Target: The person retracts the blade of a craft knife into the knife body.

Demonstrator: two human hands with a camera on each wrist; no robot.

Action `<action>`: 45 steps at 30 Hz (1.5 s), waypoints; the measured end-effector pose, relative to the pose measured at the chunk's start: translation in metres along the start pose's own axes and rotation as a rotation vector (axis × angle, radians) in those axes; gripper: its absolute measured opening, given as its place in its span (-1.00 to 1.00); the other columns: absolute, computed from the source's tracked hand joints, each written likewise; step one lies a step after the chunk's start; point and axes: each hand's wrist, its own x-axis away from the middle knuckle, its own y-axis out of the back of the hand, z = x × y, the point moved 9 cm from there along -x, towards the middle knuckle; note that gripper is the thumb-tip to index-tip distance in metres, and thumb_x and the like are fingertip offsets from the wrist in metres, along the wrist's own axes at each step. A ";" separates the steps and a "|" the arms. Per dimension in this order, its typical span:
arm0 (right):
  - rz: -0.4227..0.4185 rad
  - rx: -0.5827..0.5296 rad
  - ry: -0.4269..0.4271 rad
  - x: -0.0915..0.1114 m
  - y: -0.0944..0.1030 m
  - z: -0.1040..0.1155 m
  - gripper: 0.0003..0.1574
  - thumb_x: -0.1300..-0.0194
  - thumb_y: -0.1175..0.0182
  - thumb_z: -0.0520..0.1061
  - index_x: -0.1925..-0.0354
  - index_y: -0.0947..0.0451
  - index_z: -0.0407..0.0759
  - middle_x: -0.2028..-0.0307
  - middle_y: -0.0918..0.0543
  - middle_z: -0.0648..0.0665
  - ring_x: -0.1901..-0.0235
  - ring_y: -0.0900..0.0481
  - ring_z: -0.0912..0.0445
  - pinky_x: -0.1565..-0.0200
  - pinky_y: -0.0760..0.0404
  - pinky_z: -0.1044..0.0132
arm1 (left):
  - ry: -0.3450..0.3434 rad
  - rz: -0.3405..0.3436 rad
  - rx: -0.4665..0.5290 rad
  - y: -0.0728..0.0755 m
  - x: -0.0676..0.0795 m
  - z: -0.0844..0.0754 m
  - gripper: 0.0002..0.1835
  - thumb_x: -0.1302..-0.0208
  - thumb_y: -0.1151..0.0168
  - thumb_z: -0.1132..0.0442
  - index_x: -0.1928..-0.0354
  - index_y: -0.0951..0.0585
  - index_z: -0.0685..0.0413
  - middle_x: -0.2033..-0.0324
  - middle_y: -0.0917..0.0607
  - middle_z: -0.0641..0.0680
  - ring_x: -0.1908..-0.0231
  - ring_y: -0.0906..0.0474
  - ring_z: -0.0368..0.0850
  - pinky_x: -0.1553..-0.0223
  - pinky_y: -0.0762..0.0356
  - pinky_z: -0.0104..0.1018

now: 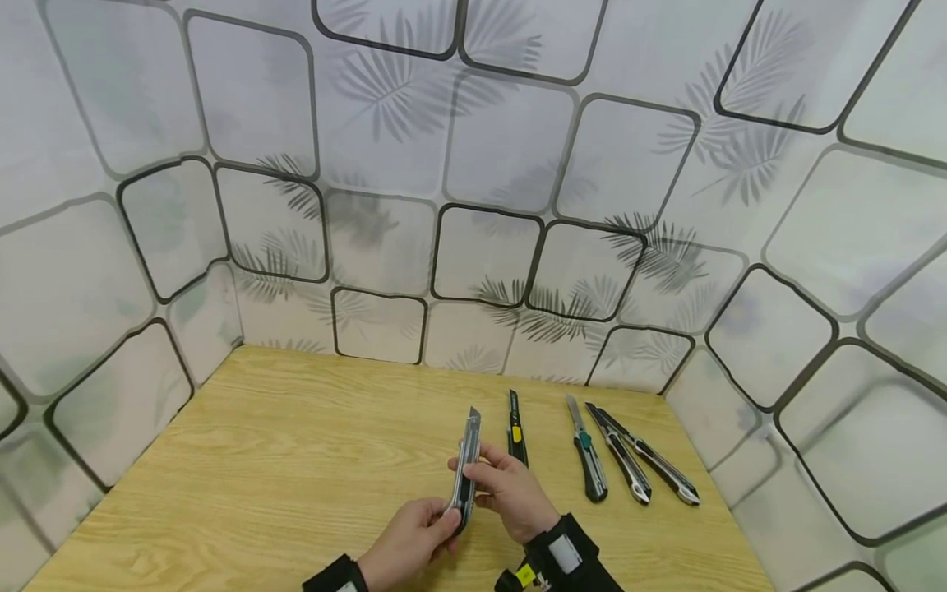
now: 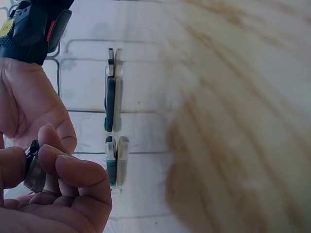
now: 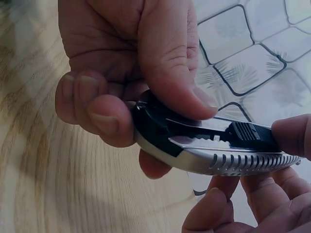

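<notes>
A silver and black utility knife (image 1: 466, 469) is held upright-tilted between both hands over the wooden table. My left hand (image 1: 416, 530) pinches its lower, black end; in the right wrist view that end cap (image 3: 155, 121) sits between the left thumb and curled fingers. My right hand (image 1: 515, 496) grips the knife higher up, around its middle. The right thumb (image 3: 294, 136) touches the ridged black slider (image 3: 250, 135), while the other right fingers support the body from below. The metal front end points away from me. In the left wrist view the knife (image 2: 34, 174) is mostly hidden by fingers.
On the wooden table (image 1: 296, 444) right of the hands lie a black and yellow utility knife (image 1: 515, 427), one with a green slider (image 1: 588, 456), and two silver and black ones (image 1: 625, 460), overlapping near their tips. Patterned panels (image 1: 385, 247) enclose the back and sides.
</notes>
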 end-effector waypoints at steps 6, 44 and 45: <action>0.017 0.008 0.010 0.000 -0.002 -0.001 -0.35 -0.56 -0.25 -0.07 -0.51 -0.43 -0.17 -0.22 -0.77 -0.13 0.15 -0.64 0.19 0.11 -0.52 0.25 | -0.005 -0.019 0.009 0.001 -0.004 -0.003 -0.67 -0.68 -0.10 0.13 0.18 -0.65 0.25 0.44 -0.70 0.00 0.50 -0.44 -0.21 0.50 -0.36 -0.45; -0.093 0.258 -0.033 0.006 0.025 -0.027 -0.39 -0.57 -0.29 0.04 -0.32 -0.57 -0.37 -0.09 -0.78 -0.29 0.15 -0.75 0.14 0.04 -0.76 0.19 | 0.114 -0.508 -0.882 0.162 -0.060 -0.034 -0.72 -0.21 -0.45 0.23 0.49 -0.57 0.23 0.62 -0.55 0.05 0.63 -0.43 -0.11 0.59 -0.33 -0.34; -0.095 0.259 -0.039 0.007 0.026 -0.028 -0.40 -0.57 -0.30 0.04 -0.32 -0.57 -0.36 -0.07 -0.79 -0.27 0.16 -0.75 0.14 0.04 -0.76 0.19 | 0.139 -0.517 -0.920 0.175 -0.062 -0.035 -0.73 -0.21 -0.43 0.24 0.50 -0.58 0.25 0.62 -0.56 0.07 0.62 -0.44 -0.09 0.58 -0.34 -0.32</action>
